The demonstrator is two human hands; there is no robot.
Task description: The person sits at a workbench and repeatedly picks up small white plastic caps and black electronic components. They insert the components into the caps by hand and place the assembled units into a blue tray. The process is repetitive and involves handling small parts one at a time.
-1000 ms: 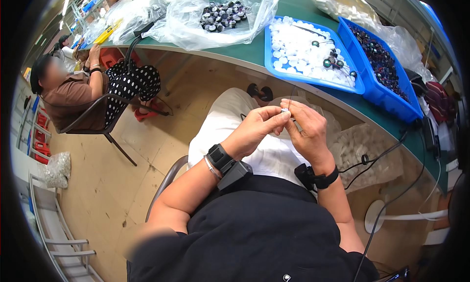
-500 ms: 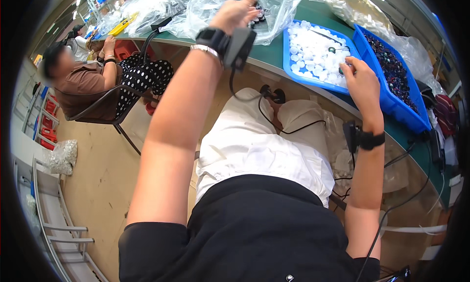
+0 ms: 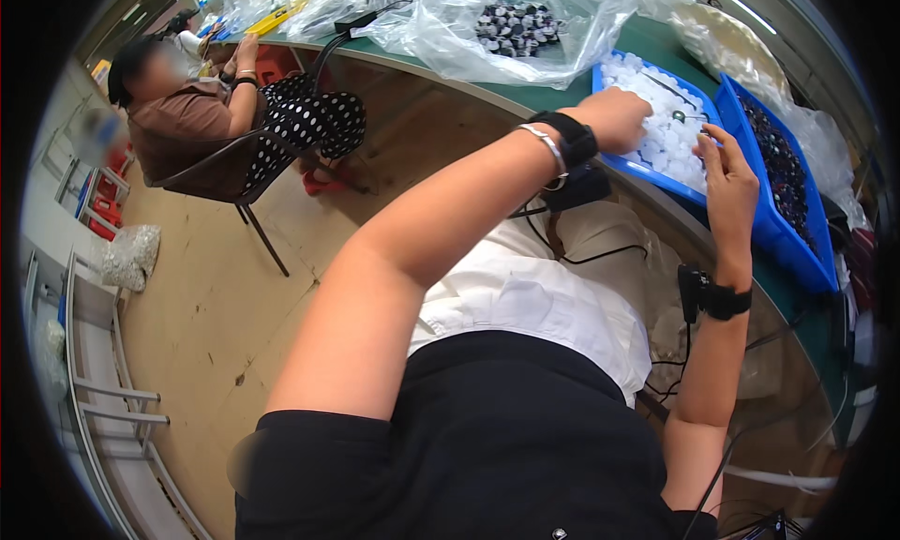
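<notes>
My left hand [image 3: 614, 121] is over the near left side of a blue tray [image 3: 647, 176] filled with small white translucent plastic pieces [image 3: 661, 142]. Its fingers curl together down toward the pieces, and what they hold, if anything, is hidden. At the tray's right edge, my right hand [image 3: 729, 174] is raised with thumb and fingertips pinched on a small dark piece [image 3: 705, 133], too small to name more closely. A thin dark tool [image 3: 689, 117] with a round green-black part lies across the white pieces, near the right fingertips.
Right of the tray stands a deeper blue bin [image 3: 797, 235] of small dark shiny pieces. A clear plastic bag [image 3: 450, 48] holding black-and-white pieces [image 3: 518, 29] lies on the green table [image 3: 553, 97]. Black cables hang near my lap. A seated person [image 3: 183, 118] works at left.
My left hand has come down from above the bag of black-and-white pieces, moving right to the white pieces. My right hand stays at the tray's right edge, still pinching. The whole view has shifted.
</notes>
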